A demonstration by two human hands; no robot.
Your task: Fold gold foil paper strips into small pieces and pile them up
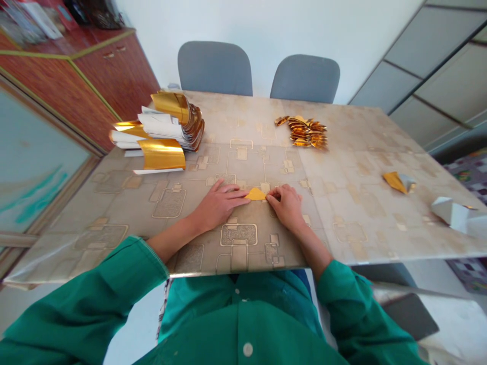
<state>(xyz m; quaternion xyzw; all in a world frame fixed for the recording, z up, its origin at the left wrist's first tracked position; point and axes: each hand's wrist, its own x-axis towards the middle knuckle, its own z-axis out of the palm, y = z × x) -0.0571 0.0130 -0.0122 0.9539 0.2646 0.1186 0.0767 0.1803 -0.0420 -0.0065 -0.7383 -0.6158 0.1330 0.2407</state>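
Note:
A small piece of folded gold paper point(256, 194) lies on the patterned tablecloth in front of me, low and roughly triangular. My left hand point(219, 204) holds its left corner, with the long fingers reaching toward it and the tips at the paper. At the opposite corner, my right hand point(286, 204) pinches the paper between thumb and curled fingers. The fingertips cover both ends of the piece, so its exact folds there are hidden.
Curved stacks of gold-and-white paper sheets point(162, 154) stand at the left. Folded gold pieces point(308, 133) are bunched at the back right. A gold scrap point(395, 181) and a white folded paper point(451, 213) lie far right. Two grey chairs point(215, 68) stand behind the table.

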